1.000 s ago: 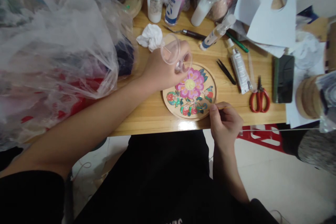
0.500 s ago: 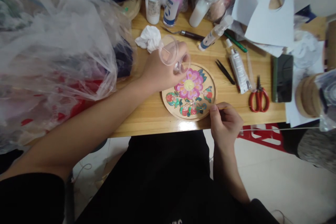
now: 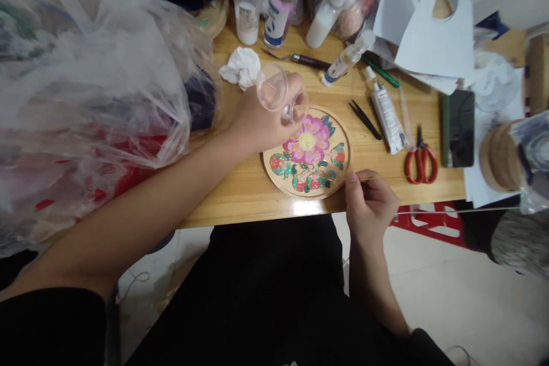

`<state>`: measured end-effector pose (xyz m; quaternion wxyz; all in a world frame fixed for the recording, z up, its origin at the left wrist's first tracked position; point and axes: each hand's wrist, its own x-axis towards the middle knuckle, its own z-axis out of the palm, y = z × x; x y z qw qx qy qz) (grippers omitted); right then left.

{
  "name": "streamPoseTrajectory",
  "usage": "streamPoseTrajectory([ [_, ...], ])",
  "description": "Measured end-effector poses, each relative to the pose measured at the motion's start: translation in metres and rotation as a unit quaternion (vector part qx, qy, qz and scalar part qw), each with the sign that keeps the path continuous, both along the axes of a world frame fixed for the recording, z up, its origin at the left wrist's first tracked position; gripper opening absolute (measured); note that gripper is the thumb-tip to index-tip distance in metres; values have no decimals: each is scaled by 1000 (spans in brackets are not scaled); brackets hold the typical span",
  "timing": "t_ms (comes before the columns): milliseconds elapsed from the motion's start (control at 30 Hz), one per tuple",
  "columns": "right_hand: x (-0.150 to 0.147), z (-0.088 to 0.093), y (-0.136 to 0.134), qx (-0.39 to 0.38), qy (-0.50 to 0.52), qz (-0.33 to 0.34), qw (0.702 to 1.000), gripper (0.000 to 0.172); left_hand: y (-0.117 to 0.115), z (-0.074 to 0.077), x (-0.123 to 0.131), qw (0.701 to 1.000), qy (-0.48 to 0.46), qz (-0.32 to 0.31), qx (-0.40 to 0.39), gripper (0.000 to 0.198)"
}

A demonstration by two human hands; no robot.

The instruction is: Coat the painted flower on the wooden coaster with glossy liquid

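On the wooden table lies a round board (image 3: 274,180) with a raised rim, bearing a pink flower with a yellow centre and red-and-green shapes outlined in gold. Over its upper left edge is my left hand (image 3: 268,117), fingers curled round small clear plastic cups (image 3: 271,88); one is tilted towards the flower. My right hand (image 3: 371,200) is at the board's lower right rim, thumb and forefinger pinching a thin gold wire (image 3: 397,176) that runs off to the right. The wire's other end is hard to make out.
Black tweezers (image 3: 364,120), a white tube (image 3: 388,117) and red-handled pliers (image 3: 421,163) lie right of the board, with a phone (image 3: 458,128) beyond. Bottles (image 3: 278,14) and a crumpled tissue (image 3: 241,67) are behind. A large plastic bag (image 3: 107,68) fills the left.
The view has shifted slightly. My right hand has moved a little to the right against the board, still pinching the wire. My left hand keeps its hold on the cups.
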<state>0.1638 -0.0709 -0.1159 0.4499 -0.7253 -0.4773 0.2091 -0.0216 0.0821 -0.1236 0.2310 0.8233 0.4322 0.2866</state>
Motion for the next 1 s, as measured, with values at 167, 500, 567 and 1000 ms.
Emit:
streamPoseTrajectory([
  [167, 1, 4, 10, 31, 48, -37, 998, 23, 0, 4, 1, 1000, 18, 9, 8, 10],
  [500, -29, 42, 65, 161, -189, 125, 961, 15, 1, 3, -2, 997, -30, -26, 64, 5],
  [567, -34, 42, 74, 182, -245, 140, 942, 15, 1, 3, -2, 996, -39, -32, 73, 5],
  [1000, -29, 41, 96, 154, -367, 168, 902, 21, 0, 5, -2, 998, -28, -30, 49, 9],
])
